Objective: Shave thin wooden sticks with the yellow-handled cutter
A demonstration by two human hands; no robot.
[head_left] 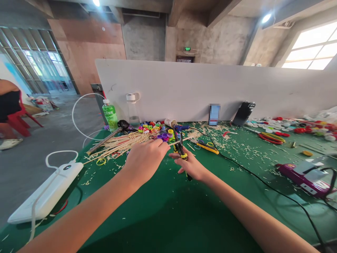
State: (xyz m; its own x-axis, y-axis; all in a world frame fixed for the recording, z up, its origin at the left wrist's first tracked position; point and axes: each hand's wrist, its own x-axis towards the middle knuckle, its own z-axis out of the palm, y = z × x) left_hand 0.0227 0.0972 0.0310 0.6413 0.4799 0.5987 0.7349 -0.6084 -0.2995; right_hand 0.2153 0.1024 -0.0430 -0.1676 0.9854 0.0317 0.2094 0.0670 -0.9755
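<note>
My left hand (146, 158) pinches a thin wooden stick (184, 139) that runs to the right above the green table (168, 211). My right hand (191, 165) grips black and yellow cutting pliers (181, 149), whose jaws sit around the stick. Just beyond the hands lie a bundle of bamboo sticks (123, 142) and a heap of small coloured rings (155, 129).
A white power bank (47, 191) with cable lies at the left edge. Two bottles (110, 116) stand by the white partition (210, 88). Yellow scissors (207, 147), a black cable (250, 172), a purple device (302, 177) and bottle caps (289, 126) lie to the right. Wood shavings are scattered about.
</note>
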